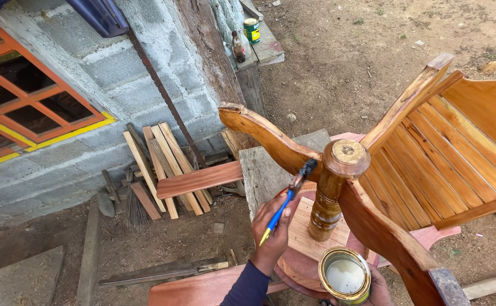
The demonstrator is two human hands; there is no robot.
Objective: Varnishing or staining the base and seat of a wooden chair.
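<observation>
A paintbrush [290,195] with a blue handle and dark bristles sits near the middle of the view, its bristles touching the upper part of a turned wooden post [336,187] on a glossy, reddish-brown wooden chair [429,164]. The left hand [271,226] is clenched around the brush handle, the dark sleeve [248,286] of that arm rising from the bottom edge. Just right of it, low in the picture, the right hand [379,290] cups a small open tin [345,276] from beneath, fingers wrapped under it; the tin has a gold rim and pale liquid inside. The chair is tilted, its slatted seat [446,164] spreading to the right and a curved arm piece [265,136] reaching left. Below the post lie a pale wooden block [302,226] and a weathered grey plank [262,175]. Further left, short wooden offcuts [163,164] lean against a grey block wall [129,85] with an orange window frame [32,96]. The ground is bare dirt [344,56]. On a ledge near the top stand a can [252,29] and a bottle [238,47].
</observation>
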